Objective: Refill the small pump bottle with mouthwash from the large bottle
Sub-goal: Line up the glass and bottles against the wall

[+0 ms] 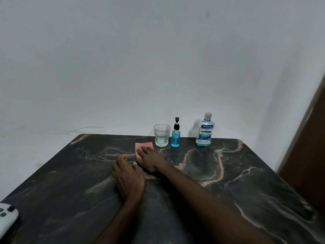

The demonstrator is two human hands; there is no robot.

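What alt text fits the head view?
Both hands rest on a dark marble table, the right hand flat on a pink cloth, the left hand beside it. At the far edge stand a glass, a pump bottle of blue liquid and a capped large bottle, all untouched.

Large bottle (205,123), standing at the far edge of my table (249,175). Its blue-and-white front label (206,134) reads "LISTERINE" in bold dark capitals, with "COOL MINT" in smaller capitals directly beneath. The finer print above and below these words is too small for me to read.
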